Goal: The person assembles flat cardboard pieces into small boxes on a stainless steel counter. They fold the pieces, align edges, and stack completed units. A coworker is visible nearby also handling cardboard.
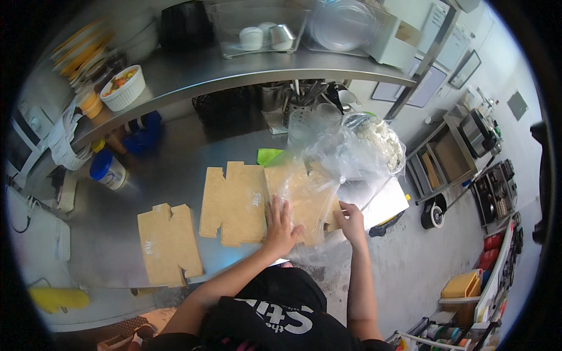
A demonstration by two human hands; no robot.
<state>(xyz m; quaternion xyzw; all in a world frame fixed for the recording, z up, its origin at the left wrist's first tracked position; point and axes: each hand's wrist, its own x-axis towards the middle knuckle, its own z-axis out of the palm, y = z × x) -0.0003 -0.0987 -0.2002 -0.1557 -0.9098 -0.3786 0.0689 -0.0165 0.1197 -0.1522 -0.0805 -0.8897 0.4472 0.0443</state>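
Currently, left hand (282, 231) at frame centre, fingers spread flat, clasping nothing; palm side down on the plastic-covered cardboard (301, 202). Right hand (353, 225), right of centre, has its fingers bent at that cardboard's right edge; cannot tell whether they pinch board, film or neither. Clear plastic bag (324, 178) lies crumpled over the cardboard, running toward upper right of centre. Flat cardboard stack (234, 202) just left of the left hand; second cardboard stack (167, 245) at lower left. Both lie on the steel table (170, 181). Blue-lidded jar (108, 169) stands at left.
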